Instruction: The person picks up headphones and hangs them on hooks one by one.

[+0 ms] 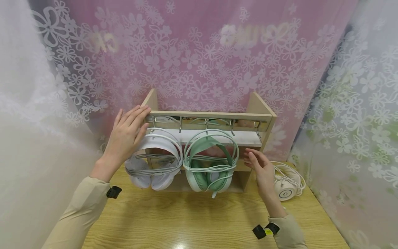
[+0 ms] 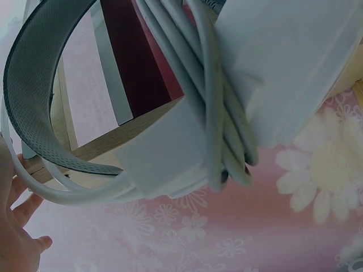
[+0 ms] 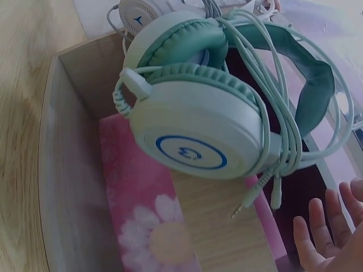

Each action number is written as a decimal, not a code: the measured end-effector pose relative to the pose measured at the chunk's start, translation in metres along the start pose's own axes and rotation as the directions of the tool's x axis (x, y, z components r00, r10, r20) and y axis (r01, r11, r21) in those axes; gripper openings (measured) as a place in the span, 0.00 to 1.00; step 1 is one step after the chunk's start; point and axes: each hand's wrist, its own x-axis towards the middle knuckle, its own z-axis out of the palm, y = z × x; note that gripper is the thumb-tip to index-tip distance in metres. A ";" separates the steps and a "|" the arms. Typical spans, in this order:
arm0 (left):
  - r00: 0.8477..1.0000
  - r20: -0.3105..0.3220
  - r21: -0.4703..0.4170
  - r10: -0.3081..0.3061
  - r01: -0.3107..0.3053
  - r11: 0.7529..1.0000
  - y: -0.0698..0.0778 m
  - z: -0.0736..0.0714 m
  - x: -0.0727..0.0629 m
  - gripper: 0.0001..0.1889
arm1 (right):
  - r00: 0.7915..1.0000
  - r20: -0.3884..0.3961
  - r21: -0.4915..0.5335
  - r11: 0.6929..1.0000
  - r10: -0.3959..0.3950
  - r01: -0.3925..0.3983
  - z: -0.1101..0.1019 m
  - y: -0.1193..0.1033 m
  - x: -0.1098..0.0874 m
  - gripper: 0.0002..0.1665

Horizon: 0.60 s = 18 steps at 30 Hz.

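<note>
Pale-wood rack (image 1: 214, 114), flat boards, row of bent metal hooks (image 1: 232, 128) along its top rail, standing on a wood-grain worktop (image 1: 186, 221). Mint-green headset (image 1: 194, 180) hangs from the middle hook: round glossy cups, pleated soft ear pads (image 3: 187, 39), curved padded headband, thin smooth cable wound round it, metal plug (image 3: 236, 213) dangling. White headset (image 1: 136, 178) hangs at the leftmost hook, headband lined in grey mesh, grey cable bundled across. Cream headphones (image 1: 284, 190) lie on the worktop, right of rack, cable coiled over. Sheer flower-print curtain (image 1: 199, 52) behind. Left-hand grip (image 1: 129, 126): fingers extended, resting on rack's upper left corner. Right-hand grip (image 1: 261, 171): fingers apart, loosely bent, holding nothing, just beside mint-green headset.
</note>
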 end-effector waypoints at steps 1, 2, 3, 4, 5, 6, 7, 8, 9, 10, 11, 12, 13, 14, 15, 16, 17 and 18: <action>1.000 0.001 -0.002 -0.001 0.001 1.000 0.000 0.000 0.000 0.25 | 1.000 -0.004 0.003 1.000 -0.001 0.001 -0.002 0.000 0.000 0.20; 1.000 0.002 -0.002 -0.002 0.002 1.000 0.000 0.000 0.000 0.25 | 1.000 -0.008 0.004 1.000 0.000 0.000 -0.003 0.001 0.000 0.21; 1.000 0.003 -0.003 -0.003 0.003 1.000 0.000 0.000 -0.001 0.25 | 1.000 -0.012 0.002 1.000 0.001 -0.001 -0.005 0.001 0.000 0.21; 1.000 0.002 -0.003 -0.003 0.003 1.000 0.000 0.000 -0.001 0.25 | 1.000 -0.015 0.003 1.000 0.002 -0.002 -0.007 0.001 0.000 0.21; 1.000 0.001 -0.003 -0.004 0.004 1.000 0.000 0.000 -0.001 0.25 | 1.000 -0.019 0.011 1.000 0.002 -0.002 -0.008 0.002 0.000 0.21; 1.000 0.000 -0.003 -0.004 0.004 1.000 0.000 0.000 -0.001 0.25 | 1.000 -0.022 0.015 1.000 0.003 -0.003 -0.010 0.002 0.000 0.21; 1.000 -0.001 -0.003 -0.004 0.004 1.000 0.000 -0.001 -0.001 0.25 | 1.000 -0.026 0.022 1.000 0.004 -0.004 -0.012 0.002 0.000 0.21; 1.000 -0.002 -0.002 -0.003 0.003 1.000 0.000 -0.001 0.000 0.25 | 1.000 -0.030 0.030 1.000 0.006 -0.005 -0.013 0.002 0.000 0.21; 1.000 -0.003 -0.003 -0.002 0.002 1.000 0.000 -0.001 0.000 0.25 | 0.999 -0.033 0.034 0.999 0.006 -0.005 -0.015 0.002 0.000 0.21; 1.000 -0.004 -0.003 -0.001 0.001 1.000 0.000 -0.001 0.000 0.25 | 0.999 -0.038 0.033 0.999 0.007 -0.006 -0.017 0.003 -0.001 0.21; 1.000 -0.004 -0.003 -0.001 0.001 1.000 0.000 -0.001 0.000 0.25 | 0.999 -0.044 0.031 0.999 0.006 -0.004 -0.019 0.003 -0.001 0.21; 1.000 -0.003 -0.004 -0.001 0.001 1.000 0.001 -0.001 0.000 0.25 | 0.999 -0.049 0.025 1.000 0.003 -0.002 -0.020 0.003 -0.001 0.21; 1.000 -0.003 -0.005 0.000 0.000 1.000 0.001 -0.001 0.000 0.25 | 0.999 -0.055 0.021 1.000 0.001 0.000 -0.022 0.003 -0.001 0.21; 1.000 -0.003 -0.004 0.001 -0.001 1.000 0.001 -0.001 0.000 0.25 | 0.998 -0.060 0.018 1.000 0.001 0.000 -0.024 0.003 -0.001 0.21; 1.000 -0.003 -0.004 0.000 -0.001 1.000 0.001 -0.001 0.000 0.25 | 0.998 -0.065 0.014 1.000 0.001 0.000 -0.026 0.004 -0.001 0.21; 1.000 -0.003 -0.004 0.001 -0.001 1.000 0.001 -0.001 0.000 0.25 | 0.998 -0.069 0.008 1.000 0.001 0.000 -0.028 0.004 -0.001 0.21; 1.000 -0.004 -0.003 0.001 -0.001 1.000 0.001 -0.001 0.000 0.25 | 0.997 -0.073 0.007 1.000 0.001 -0.001 -0.030 0.005 -0.001 0.22; 1.000 -0.004 -0.003 0.001 -0.001 1.000 0.001 -0.001 0.000 0.25 | 0.997 -0.078 0.004 1.000 0.000 0.000 -0.032 0.005 0.000 0.22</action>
